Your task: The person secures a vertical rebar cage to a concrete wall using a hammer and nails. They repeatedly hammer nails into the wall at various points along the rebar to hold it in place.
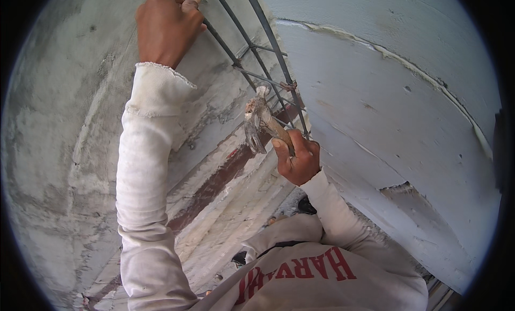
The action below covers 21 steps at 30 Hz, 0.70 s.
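To the left of our left hand (169,29) we see rough grey concrete (59,128), stained and streaked. To the right of our right hand (300,158) we have a pale blue-grey wall (370,102); a ragged crack (407,66) runs across it, above and right of that hand, and lower, well apart from it, we find a chipped patch (413,195). Below our left hand and left of our right, we make out a reddish-brown strip (206,190) slanting down leftward, with a pale ledge (225,217) just beside it.
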### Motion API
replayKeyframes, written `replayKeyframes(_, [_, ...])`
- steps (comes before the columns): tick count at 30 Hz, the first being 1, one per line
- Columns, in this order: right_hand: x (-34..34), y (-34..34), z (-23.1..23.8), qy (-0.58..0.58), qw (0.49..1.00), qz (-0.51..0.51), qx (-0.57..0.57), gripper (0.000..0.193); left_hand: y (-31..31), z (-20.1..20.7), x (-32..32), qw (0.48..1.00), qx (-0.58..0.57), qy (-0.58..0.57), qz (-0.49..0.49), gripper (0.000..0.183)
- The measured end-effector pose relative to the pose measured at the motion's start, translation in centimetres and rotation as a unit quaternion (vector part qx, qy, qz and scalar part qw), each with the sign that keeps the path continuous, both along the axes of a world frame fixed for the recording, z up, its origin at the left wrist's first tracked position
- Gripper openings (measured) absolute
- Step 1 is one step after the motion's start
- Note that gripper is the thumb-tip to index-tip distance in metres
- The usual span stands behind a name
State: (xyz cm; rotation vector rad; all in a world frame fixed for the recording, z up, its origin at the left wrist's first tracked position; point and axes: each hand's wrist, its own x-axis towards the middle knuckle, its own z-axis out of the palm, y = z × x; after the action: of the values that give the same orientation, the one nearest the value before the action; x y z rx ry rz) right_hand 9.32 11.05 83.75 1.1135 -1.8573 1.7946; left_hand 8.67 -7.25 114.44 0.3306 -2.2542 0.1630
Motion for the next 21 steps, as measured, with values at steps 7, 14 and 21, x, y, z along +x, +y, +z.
replayKeyframes(7, [0.0,0.7,0.6,-0.021,1.0,0.013,0.002,0.029,1.7,0.1,-0.3,0.996,0.091,0.01,-0.014,0.026])
replayKeyframes(14, [1.2,2.9,1.6,-0.126,0.987,0.103,-0.001,0.03,0.3,0.2,-0.2,0.997,-0.067,0.015,0.031,0.02])
replayKeyframes(21, [3.6,5.4,6.0,-0.189,0.963,0.185,0.044,0.03,0.8,0.3,1.6,0.999,0.051,0.0,-0.002,0.024])
